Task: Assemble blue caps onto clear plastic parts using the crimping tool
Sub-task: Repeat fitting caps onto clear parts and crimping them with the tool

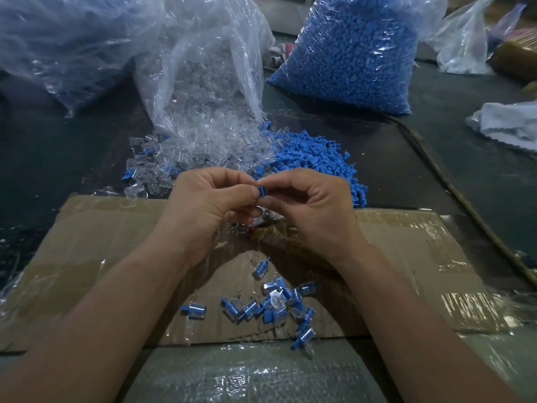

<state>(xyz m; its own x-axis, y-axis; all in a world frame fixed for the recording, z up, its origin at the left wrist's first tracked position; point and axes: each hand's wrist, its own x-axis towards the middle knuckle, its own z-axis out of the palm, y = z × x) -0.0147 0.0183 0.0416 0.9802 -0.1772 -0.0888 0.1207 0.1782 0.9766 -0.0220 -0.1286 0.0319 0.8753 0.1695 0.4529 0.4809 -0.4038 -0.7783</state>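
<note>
Dark table carries a taped cardboard sheet. Behind it stand a bag of clear parts and a bag of caps, each with a loose pile spilled in front. Over the cardboard's far edge, the left hand and right hand, fingers curled, together pinch a blue cap. A metal tool lies partly hidden below them. Assembled pieces lie scattered nearer on the cardboard.

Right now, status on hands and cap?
Left hand, right hand both pinch one blue cap. Crimping tool beneath them on cardboard, ungripped. Finished pieces scattered nearer, nothing blocking.
</note>
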